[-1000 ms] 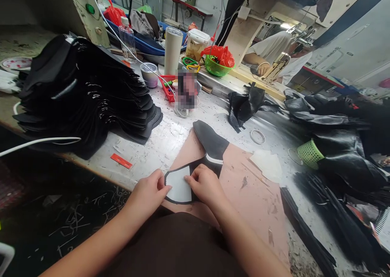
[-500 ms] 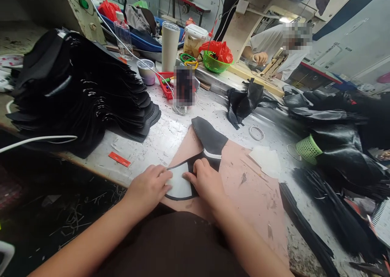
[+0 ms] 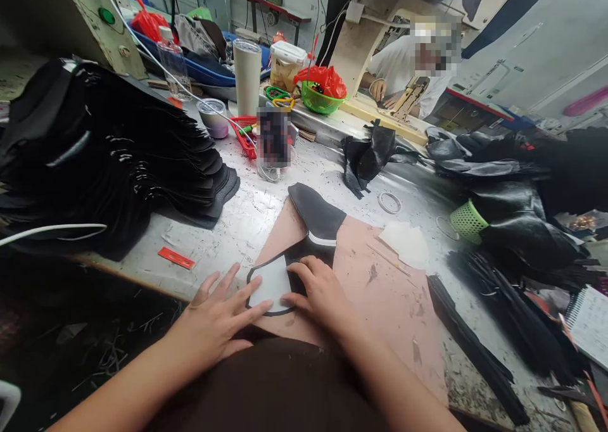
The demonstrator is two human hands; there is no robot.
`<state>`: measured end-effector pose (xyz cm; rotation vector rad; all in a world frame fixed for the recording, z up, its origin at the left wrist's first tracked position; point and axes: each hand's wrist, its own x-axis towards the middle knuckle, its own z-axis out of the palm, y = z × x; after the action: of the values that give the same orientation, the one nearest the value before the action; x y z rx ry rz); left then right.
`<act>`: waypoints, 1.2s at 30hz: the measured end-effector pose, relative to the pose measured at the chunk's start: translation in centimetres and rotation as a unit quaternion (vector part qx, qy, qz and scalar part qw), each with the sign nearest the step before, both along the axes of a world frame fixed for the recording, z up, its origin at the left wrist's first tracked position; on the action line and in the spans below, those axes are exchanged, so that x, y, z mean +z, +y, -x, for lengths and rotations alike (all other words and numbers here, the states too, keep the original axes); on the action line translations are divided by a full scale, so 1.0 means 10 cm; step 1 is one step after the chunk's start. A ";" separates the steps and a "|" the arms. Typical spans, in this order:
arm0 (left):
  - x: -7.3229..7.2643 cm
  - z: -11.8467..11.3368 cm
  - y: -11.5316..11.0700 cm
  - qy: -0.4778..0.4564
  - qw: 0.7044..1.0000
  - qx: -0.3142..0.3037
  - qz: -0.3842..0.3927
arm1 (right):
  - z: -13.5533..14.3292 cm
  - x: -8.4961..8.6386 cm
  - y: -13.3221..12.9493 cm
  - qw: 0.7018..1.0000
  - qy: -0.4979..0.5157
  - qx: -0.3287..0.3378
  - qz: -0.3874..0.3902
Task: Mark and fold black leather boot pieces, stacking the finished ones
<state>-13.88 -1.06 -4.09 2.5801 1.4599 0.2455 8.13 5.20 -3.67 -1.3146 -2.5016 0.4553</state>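
Toward the desk's (image 3: 223, 235) near edge, on a pink sheet (image 3: 375, 292), lay the black piece (image 3: 298, 252) w/ a white patch (image 3: 272, 283) on it. L hand (image 3: 213, 318) had its fingers spread wide, two tips on the patch's L part; R hand (image 3: 325, 296) had thumb & index apart, tips by the patch's R edge, other fingers bunched; couldn't tell if it pinched anything. Containers, mostly toward the far edge: green bowl (image 3: 320, 102) w/ a red plastic bag (image 3: 327, 80) in it; clear lidded tub (image 3: 287, 64), brownish contents; red basket (image 3: 244, 137) w/ small items, too small to ID; tall tumbler (image 3: 247, 74), lidded, contents hidden; short lidded cup (image 3: 213, 118); clear bottle (image 3: 174, 71) nr a blue bin (image 3: 204, 68) w/ cloth (image 3: 192, 36). On the R side, green perforated basket (image 3: 468, 222) lay tipped against black leather pieces (image 3: 508, 210), inside not visible. Tall black stack (image 3: 109, 159) filled the desk's L side, its R end hiding part of the top. Red strip (image 3: 176, 258) sat nr the near edge, btwn stack & L hand; white ring (image 3: 389, 203) & pale sheets (image 3: 406, 243) lay beyond R hand, to the R.
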 end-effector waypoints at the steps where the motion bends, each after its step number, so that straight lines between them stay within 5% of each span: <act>1: -0.01 0.02 0.01 0.003 1.000 -0.010 -0.009 | -0.01 0.03 0.00 1.000 0.003 0.009 0.013; 7: -0.09 0.09 0.19 -0.050 0.990 -0.037 -0.123 | -0.14 0.25 -0.02 0.999 0.028 0.041 0.007; 9: -0.11 0.14 0.29 -0.077 0.983 -0.029 -0.167 | -0.37 0.30 0.07 0.998 0.042 -0.038 -0.010; 11: -0.08 0.19 0.41 -0.113 0.970 -0.009 -0.214 | -0.73 0.35 0.19 0.980 0.027 -0.194 -0.032; 14: 0.11 0.12 0.59 -0.138 0.955 -0.010 -0.261 | -1.35 0.36 0.42 0.941 -0.011 -0.334 -0.050; 17: 0.40 -0.29 0.79 -0.111 0.952 -0.083 -0.272 | -1.76 0.30 0.66 0.929 -0.043 -0.366 -0.034; 20: 0.60 -0.98 0.99 -0.076 0.969 -0.129 -0.198 | -1.90 0.22 0.87 0.935 -0.076 -0.347 -0.008; 22: 0.62 -1.48 1.14 -0.005 0.979 -0.183 -0.089 | -1.90 0.19 0.98 0.937 -0.100 -0.335 -0.003; 26: 0.48 -2.24 1.50 0.053 0.976 -0.208 -0.045 | -1.86 0.19 1.17 0.942 -0.150 -0.301 -0.014; 30: 0.39 -2.60 1.74 0.103 0.979 -0.176 0.001 | -1.85 0.29 1.26 0.943 -0.194 -0.271 -0.028; 36: 0.35 -2.83 1.71 0.142 0.977 -0.147 0.052 | -1.91 0.41 1.25 0.922 -0.200 -0.332 -0.024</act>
<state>14.44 16.08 -0.59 2.7832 1.1052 -0.2413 27.27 17.70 0.46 -2.2814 -2.1071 -0.0394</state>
